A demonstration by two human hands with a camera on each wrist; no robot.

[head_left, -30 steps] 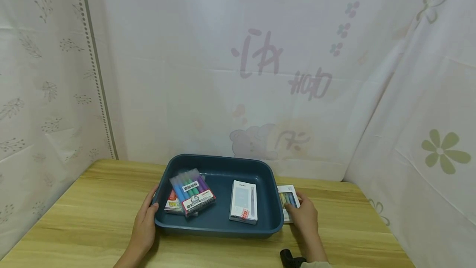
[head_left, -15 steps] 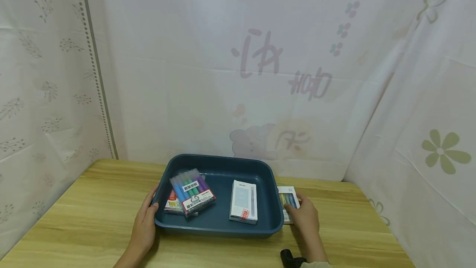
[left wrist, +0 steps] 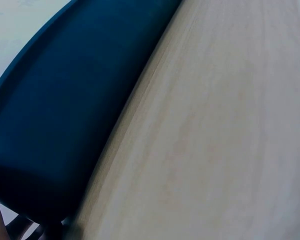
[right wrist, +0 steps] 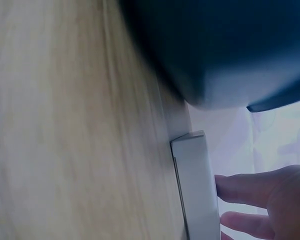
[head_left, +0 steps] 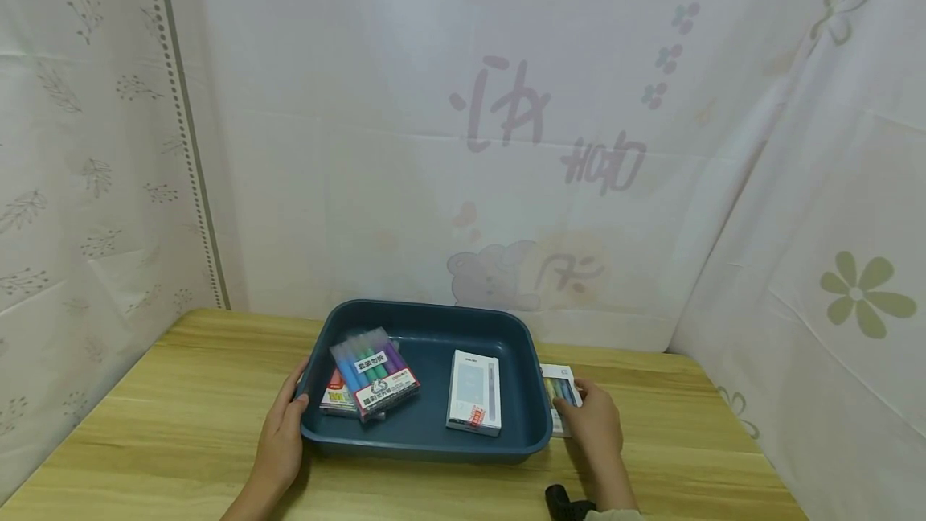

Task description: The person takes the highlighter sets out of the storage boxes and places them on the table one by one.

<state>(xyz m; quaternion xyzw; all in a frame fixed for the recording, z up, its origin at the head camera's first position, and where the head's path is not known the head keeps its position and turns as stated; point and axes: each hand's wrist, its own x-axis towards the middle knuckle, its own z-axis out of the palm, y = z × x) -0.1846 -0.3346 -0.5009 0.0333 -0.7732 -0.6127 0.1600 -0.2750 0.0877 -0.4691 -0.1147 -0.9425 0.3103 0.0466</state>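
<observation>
A dark blue plastic tray [head_left: 427, 450] sits on the wooden table in the head view. My left hand [head_left: 280, 436] holds its left end, thumb at the rim and fingers along the outer wall; in the left wrist view, fingers reach under the tray's end. Just right of the tray, my right hand [head_left: 595, 418] grips a white box [head_left: 560, 392] of coloured pens by its right side, thumb on its front. The tray hides that box's left edge. Inside the tray lie a clear pack of coloured pens [head_left: 372, 372] over another pack [head_left: 335, 396], and a white box with a red sticker [head_left: 473, 392].
The wooden table [head_left: 181, 416] stretches to both sides of the tray. Printed curtains [head_left: 405, 183] hang behind and beside it. A black wrist mount [head_left: 567, 502] shows near the right sleeve.
My right hand has shifted the white box of pens very slightly toward me along the tray's side. The left hand, the tray and its contents stay put.
</observation>
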